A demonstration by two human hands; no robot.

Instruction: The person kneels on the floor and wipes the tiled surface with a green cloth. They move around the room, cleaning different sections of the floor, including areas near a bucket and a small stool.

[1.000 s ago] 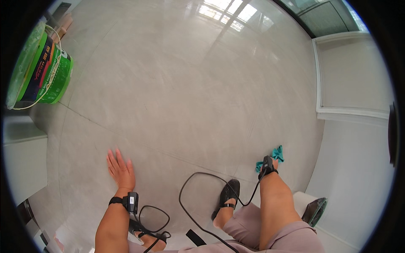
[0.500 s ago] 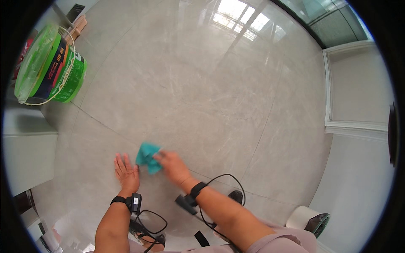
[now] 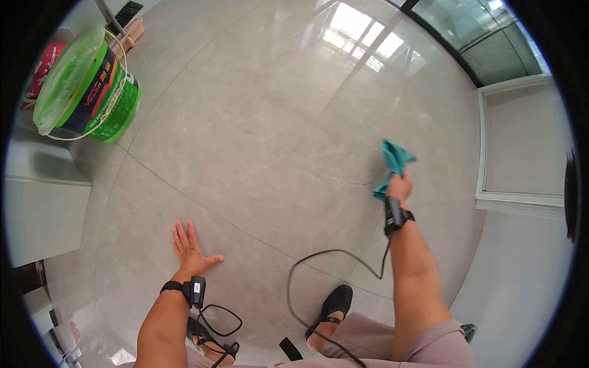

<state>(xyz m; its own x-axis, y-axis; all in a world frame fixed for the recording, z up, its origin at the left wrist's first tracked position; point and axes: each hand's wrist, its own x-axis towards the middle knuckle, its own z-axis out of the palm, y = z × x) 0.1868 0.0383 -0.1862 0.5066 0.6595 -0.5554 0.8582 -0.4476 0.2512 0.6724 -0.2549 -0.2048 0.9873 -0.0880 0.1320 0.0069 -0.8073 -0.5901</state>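
Note:
My right hand point(image 3: 400, 186) is stretched out to the right over the floor, closed on a teal cloth point(image 3: 397, 158). The cloth is bunched, with a corner sticking out on either side of the hand; some of it is hidden by the fingers. My left hand point(image 3: 192, 253) lies flat on the grey tiled floor point(image 3: 264, 178) at the lower left, thumb spread away from the fingers. Nothing is in it. Each wrist wears a black strap with a small device and a cable.
A green lidded bucket point(image 3: 92, 86) with a wire handle stands at the upper left, beside a brush point(image 3: 127, 13). A white cabinet point(image 3: 46, 218) is on the left. White-framed panel point(image 3: 521, 138) and glass door point(image 3: 497, 46) line the right. A black cable point(image 3: 291, 276) loops near my shoe point(image 3: 336, 303).
My right hand has swung far to the right and forward with the teal cloth, away from the left hand. The left hand stays on the floor, its thumb now spread wider.

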